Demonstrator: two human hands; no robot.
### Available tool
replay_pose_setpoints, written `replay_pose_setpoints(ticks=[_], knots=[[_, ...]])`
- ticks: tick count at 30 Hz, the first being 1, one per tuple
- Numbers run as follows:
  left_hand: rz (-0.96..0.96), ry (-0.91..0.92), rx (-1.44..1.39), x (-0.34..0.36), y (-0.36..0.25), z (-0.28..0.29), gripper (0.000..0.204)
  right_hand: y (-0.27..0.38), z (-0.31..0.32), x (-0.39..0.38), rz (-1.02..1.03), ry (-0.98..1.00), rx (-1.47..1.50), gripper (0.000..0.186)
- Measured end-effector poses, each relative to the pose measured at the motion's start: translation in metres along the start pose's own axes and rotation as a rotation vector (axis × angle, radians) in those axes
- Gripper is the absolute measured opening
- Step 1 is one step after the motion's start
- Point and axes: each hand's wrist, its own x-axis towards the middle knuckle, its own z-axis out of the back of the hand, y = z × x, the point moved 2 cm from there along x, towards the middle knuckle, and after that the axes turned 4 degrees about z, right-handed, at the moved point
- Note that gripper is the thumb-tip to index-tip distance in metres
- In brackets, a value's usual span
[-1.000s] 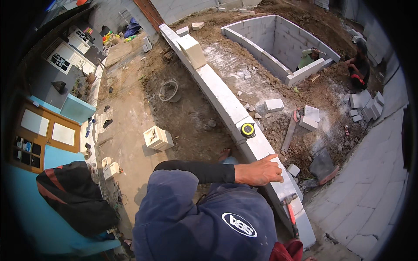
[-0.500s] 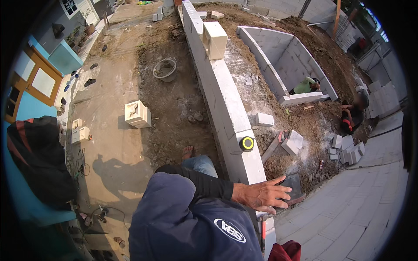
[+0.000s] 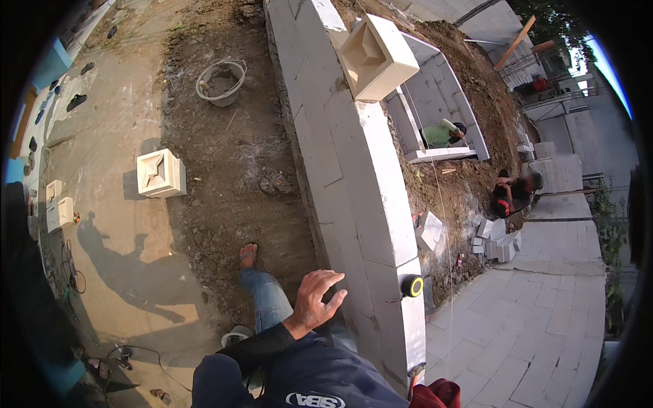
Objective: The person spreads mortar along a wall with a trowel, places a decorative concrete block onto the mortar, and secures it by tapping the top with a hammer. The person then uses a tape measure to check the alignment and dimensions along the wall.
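My left hand (image 3: 314,302) is raised beside the left face of the pale block wall (image 3: 360,204), fingers curved and apart, with nothing clearly in it; a dark patch shows between thumb and fingertips. To its right a round yellow-and-black tape measure (image 3: 412,285) sits on the wall. A hammer (image 3: 416,370) lies low on the wall, partly cut off by my clothing. A cream recessed block (image 3: 377,58) stands further along the wall top. My right hand is not in view. My sandalled foot (image 3: 248,253) is on the dirt.
Left of the wall are a cream block (image 3: 160,171), a bucket (image 3: 221,81) and cables (image 3: 75,272). Right are a block-lined pit (image 3: 462,102) with a co-worker in green (image 3: 441,136), a crouching co-worker in dark clothing (image 3: 520,194), stacked blocks (image 3: 503,241) and a thin string.
My left hand has come off the wall top, moving left and turning upward, fingers still apart. My view has shifted, showing more of the wall's left face and my leg.
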Motion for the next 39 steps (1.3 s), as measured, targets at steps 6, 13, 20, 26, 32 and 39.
replay_pose_setpoints(ticks=[6,13,20,26,32,39], knots=[[0.627,0.336,0.432,-0.093,0.203,0.101,0.060,-0.044,-0.106,-0.073,-0.302,0.288,-0.747,0.018],[1.253,0.473,0.339,-0.158,0.238,0.153,0.102,-0.044,-0.184,-0.104,-0.454,0.390,-1.141,0.020],[1.143,0.425,0.194,-0.207,0.257,0.181,0.093,-0.050,-0.205,-0.137,-0.559,0.469,-1.421,0.023],[1.029,0.421,0.279,-0.207,0.259,0.191,0.081,-0.056,-0.196,-0.161,-0.586,0.439,-1.453,0.026],[1.013,0.414,0.223,-0.204,0.256,0.200,0.077,-0.064,-0.201,-0.174,-0.615,0.415,-1.440,0.029],[0.977,0.423,0.284,-0.227,0.260,0.205,0.075,-0.071,-0.216,-0.176,-0.633,0.447,-1.456,0.033]])
